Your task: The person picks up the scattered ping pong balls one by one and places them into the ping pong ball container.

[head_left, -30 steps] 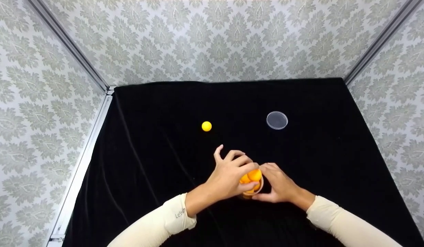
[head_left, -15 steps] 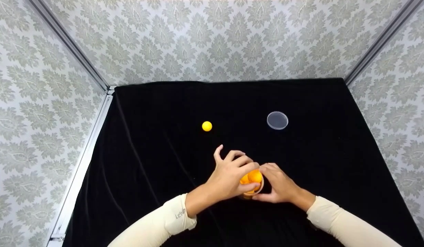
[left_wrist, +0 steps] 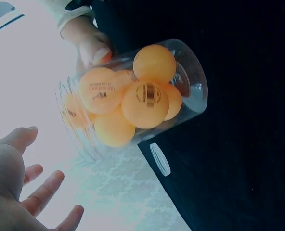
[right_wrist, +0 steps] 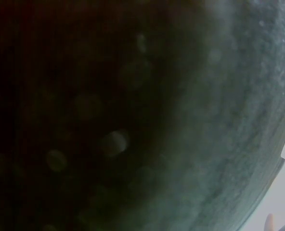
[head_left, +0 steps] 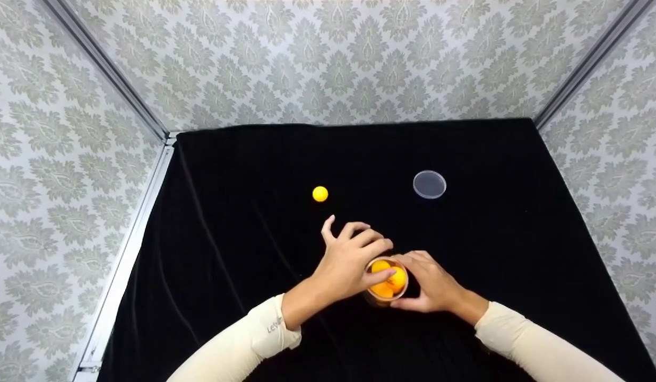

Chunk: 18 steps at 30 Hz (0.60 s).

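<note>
A clear plastic jar (left_wrist: 198, 89) stands on the black cloth, full of orange ping-pong balls (left_wrist: 145, 105). My right hand (head_left: 429, 281) grips its side, thumb and fingers round the wall. Just over the open mouth, my left hand (head_left: 346, 262) has its fingers spread and holds nothing. In the left wrist view a gap shows between that hand and the jar's rim. Farther back lies a single yellow-orange ping-pong ball (head_left: 320, 194). The right wrist view is dark and blurred, filled by a close surface.
A round clear lid (head_left: 429, 184) lies flat on the black cloth (head_left: 243, 175), to the right of the loose ball. Patterned walls (head_left: 328, 63) enclose the back and both sides, with metal rails (head_left: 121, 254) along the left edge.
My left hand has lifted slightly up and left off the jar's mouth, its fingers loosening, so more balls show. The right hand stays on the jar.
</note>
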Motion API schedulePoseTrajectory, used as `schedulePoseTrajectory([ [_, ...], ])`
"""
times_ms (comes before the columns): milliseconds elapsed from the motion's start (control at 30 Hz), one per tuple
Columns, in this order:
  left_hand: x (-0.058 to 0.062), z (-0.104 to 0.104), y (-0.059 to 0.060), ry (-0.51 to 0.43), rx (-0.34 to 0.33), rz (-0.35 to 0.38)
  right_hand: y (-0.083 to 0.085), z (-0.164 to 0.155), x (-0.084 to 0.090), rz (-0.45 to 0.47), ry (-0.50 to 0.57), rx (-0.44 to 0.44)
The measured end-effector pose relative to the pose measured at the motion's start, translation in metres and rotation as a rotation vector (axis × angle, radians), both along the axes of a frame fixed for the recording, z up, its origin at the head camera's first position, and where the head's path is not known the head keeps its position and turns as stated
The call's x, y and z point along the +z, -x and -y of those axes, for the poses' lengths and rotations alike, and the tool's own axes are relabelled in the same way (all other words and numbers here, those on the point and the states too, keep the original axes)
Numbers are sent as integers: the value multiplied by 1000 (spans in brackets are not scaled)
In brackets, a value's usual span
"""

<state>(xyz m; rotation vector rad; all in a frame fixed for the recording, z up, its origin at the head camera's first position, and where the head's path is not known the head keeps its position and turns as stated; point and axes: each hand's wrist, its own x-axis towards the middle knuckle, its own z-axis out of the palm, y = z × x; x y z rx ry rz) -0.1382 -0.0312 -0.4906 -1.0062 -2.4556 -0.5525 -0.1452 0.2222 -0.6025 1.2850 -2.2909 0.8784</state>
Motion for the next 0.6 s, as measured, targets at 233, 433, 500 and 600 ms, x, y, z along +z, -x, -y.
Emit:
schedulePoseTrajectory([
  [233, 3, 5, 15, -35, 50, -3, 0, -1, 0, -8, -3, -9],
  [433, 5, 12, 35, -71, 135, 15, 0, -1, 0, 2, -4, -10],
  [500, 5, 15, 42, -83, 171, 21, 0, -1, -1, 2, -5, -12],
  [600, 3, 19, 53, -95, 219, 30, 0, -1, -1, 4, -10, -16],
])
